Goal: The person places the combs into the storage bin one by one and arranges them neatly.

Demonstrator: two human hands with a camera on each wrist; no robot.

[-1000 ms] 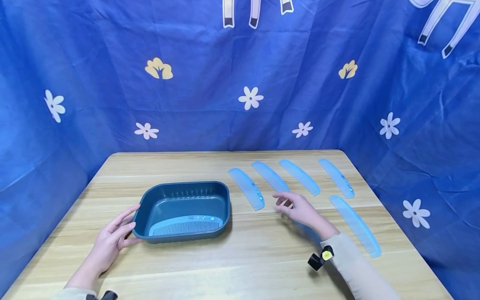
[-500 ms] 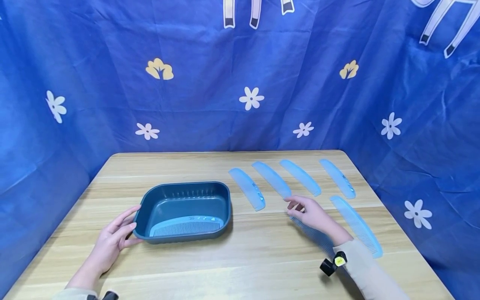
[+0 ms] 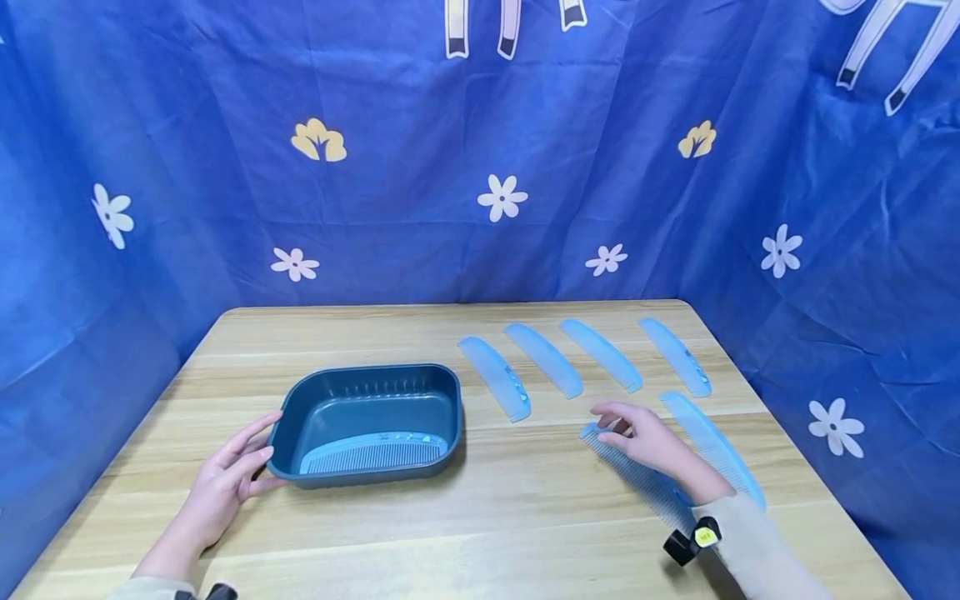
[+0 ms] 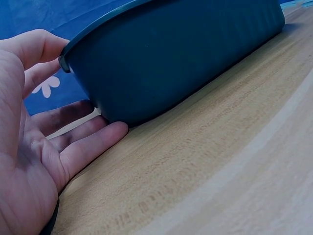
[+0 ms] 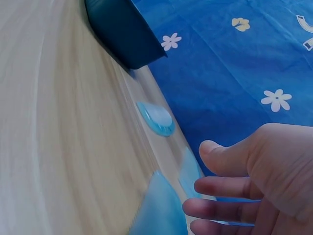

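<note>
My left hand (image 3: pixel 219 492) touches the left side of a dark teal plastic basin (image 3: pixel 363 479) with its fingertips. In the left wrist view, one bent digit meets the basin's rim (image 4: pixel 98 24) and the lower fingers (image 4: pixel 98 144) reach its base. One blue comb (image 3: pixel 372 452) lies inside the basin, teeth toward the near wall. My right hand (image 3: pixel 645 437) hovers over another blue comb (image 3: pixel 630 468), which it partly hides, and nothing shows between its fingers. The right wrist view shows these fingers (image 5: pixel 220 210) loosely spread, with a comb (image 5: pixel 159 208) below them.
More blue combs lie behind and beside my right hand: one comb (image 3: pixel 495 377) nearest the basin, several at the back, and a comb (image 3: pixel 712 446) to the right. A blue patterned curtain (image 3: pixel 420 225) borders the wooden table (image 3: pixel 450 558).
My right hand has moved right and toward me, coming over the near comb and uncovering the comb behind it. The left hand and basin stay put.
</note>
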